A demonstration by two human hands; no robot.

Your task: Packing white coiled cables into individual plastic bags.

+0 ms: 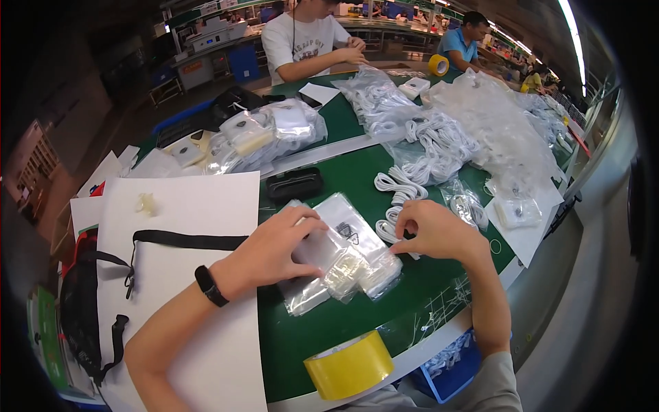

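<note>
My left hand lies over a stack of clear plastic bags, its thumb and fingers spread apart. A small filled clear bag sits on the stack beside the left thumb. My right hand is bent at the stack's right edge, thumb and forefinger apart, with nothing visible between them. Behind its fingers are bundled white cables, partly hidden by the hand. A black wristband is around my left wrist.
Yellow tape stands at the near edge, beside a blue bin. Farther back are a black case, bagged white cables, filled clear bags and a heap of plastic bags. Two people work across the table.
</note>
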